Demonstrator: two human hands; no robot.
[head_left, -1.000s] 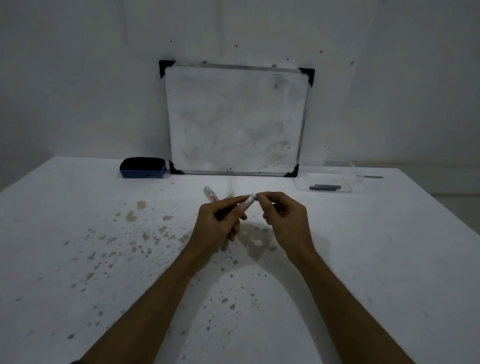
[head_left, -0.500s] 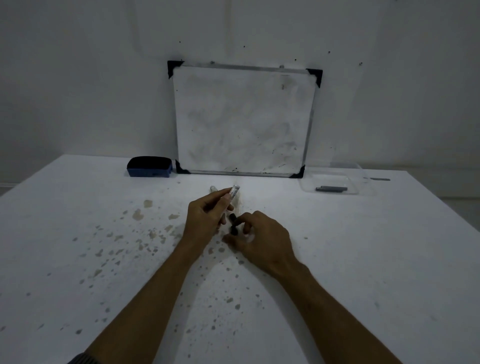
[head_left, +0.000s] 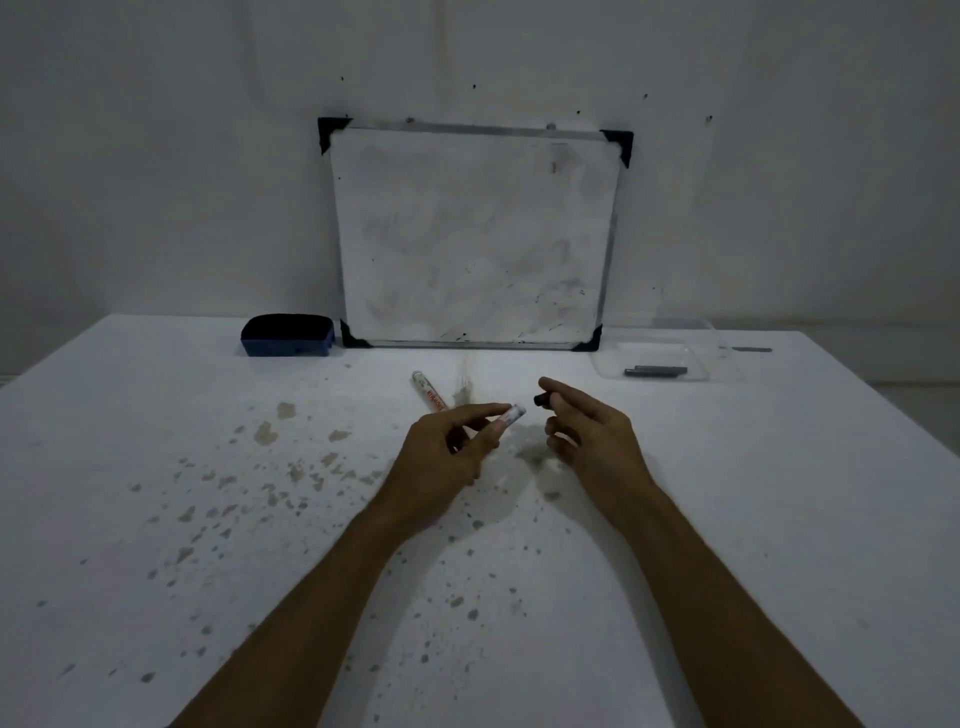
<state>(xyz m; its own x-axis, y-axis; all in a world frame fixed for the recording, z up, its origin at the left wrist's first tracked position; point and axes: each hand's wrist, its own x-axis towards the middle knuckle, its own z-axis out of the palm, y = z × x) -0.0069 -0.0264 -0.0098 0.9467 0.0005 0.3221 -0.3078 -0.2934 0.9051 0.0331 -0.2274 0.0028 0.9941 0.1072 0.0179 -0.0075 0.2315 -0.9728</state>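
Black cap (head_left: 541, 399) you're pinching in your right hand (head_left: 592, 441), left hand (head_left: 441, 452) gripping the marker (head_left: 511, 415): seemingly uncapping; next, park the cap safely.

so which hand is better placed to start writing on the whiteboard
Left, probably: the left hand grips the marker, while the right hand pinches only a black cap.

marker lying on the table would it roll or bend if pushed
The loose marker looks round and smooth, so a sideways push would probably roll it on the flat table. Its straight barrel suggests stiff, not floppy. Slim, so likely light.
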